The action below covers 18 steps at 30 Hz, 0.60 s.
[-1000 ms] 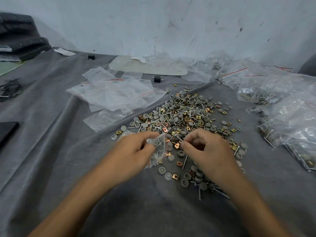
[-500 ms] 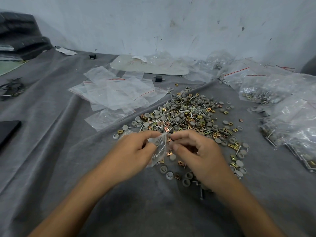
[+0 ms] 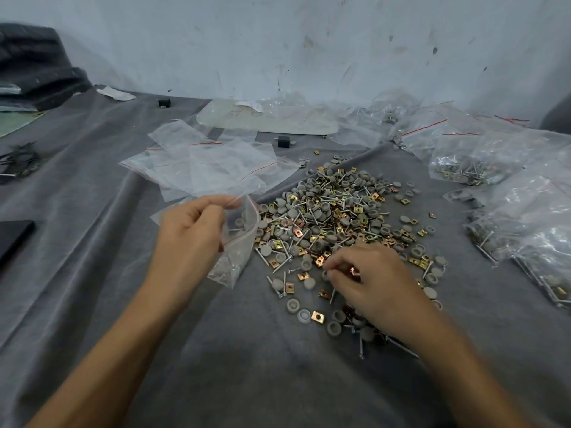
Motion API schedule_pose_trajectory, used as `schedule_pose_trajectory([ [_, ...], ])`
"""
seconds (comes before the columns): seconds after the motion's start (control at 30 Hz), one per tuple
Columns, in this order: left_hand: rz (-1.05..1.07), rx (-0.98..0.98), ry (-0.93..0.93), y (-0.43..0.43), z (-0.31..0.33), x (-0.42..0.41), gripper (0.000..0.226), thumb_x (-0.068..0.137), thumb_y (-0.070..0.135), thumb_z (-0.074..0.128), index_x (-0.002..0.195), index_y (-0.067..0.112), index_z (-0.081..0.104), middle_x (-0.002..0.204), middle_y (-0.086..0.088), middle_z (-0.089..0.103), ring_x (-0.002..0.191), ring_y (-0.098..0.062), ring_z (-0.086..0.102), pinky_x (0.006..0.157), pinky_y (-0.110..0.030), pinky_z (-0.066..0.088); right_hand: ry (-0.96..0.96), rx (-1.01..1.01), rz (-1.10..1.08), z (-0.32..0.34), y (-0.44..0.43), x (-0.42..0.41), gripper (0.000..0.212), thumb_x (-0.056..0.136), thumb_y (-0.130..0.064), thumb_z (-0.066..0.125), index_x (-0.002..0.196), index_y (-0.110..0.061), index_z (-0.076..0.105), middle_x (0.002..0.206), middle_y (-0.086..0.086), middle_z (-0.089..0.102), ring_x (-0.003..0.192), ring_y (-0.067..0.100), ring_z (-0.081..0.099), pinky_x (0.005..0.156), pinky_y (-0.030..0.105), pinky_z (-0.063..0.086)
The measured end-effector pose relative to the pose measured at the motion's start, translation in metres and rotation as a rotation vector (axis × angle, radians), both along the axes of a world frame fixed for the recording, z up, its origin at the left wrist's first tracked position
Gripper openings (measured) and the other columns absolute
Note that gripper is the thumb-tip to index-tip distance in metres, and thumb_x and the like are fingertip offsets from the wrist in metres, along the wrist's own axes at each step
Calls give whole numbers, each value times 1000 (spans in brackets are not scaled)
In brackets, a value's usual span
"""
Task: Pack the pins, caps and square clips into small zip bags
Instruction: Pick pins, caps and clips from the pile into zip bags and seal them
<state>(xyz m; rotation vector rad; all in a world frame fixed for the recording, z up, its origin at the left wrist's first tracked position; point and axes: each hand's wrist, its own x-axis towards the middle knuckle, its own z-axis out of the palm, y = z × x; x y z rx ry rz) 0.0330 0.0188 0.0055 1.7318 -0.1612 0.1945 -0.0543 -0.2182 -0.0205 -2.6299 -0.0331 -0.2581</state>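
Head view: left hand (image 3: 191, 239) pinches red-striped mouth of small zip bag (image 3: 239, 242), thumb and fingers clamped on plastic. Bag hangs below fingers, just left of loose pile (image 3: 333, 211); few pins (image 3: 228, 270) lie in its bottom corner. Right hand (image 3: 378, 282) sits low over pile's near edge, fingers curled among parts; copper glint at fingertips, grip too blurred to call. Pile mixes pins, grey caps (image 3: 293, 305), brass square clips (image 3: 317, 316) on grey cloth (image 3: 247, 366). Empty zip bags (image 3: 210, 168) spread beyond left hand; filled bags (image 3: 463, 162) heaped at right.
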Motion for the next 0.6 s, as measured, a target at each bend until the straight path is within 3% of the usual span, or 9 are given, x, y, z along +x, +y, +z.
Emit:
schedule_pose_trajectory([
  [0.1,-60,49,0,-4,-3,-3,42,88,9,47,89,35,80,48,5,49,42,-6,37,39,-16,31,113,-73,30,-1,3,-2,9,91,-48,66,91,-39,69,88,-23,55,93,3,45,81,31,42],
  [0.37,-244,185,71,-9,-8,-11,39,82,29,46,104,45,74,55,2,63,49,-10,48,46,-22,39,145,-115,101,0,6,-5,8,92,-45,65,89,-38,63,88,-23,53,91,-5,43,77,25,34],
  [0.43,-307,234,62,-10,-10,-11,40,83,30,45,103,53,71,57,1,66,49,-7,50,47,-20,41,99,-12,75,1,5,-6,7,94,-40,63,89,-37,60,89,-21,55,90,-3,48,76,24,39],
  [0.6,-485,302,82,-18,-14,-18,38,84,32,47,108,53,67,61,-1,71,50,-3,52,53,-20,43,-117,427,-27,10,4,-6,7,93,-31,68,88,-34,65,81,-15,67,71,3,61,60,14,46],
])
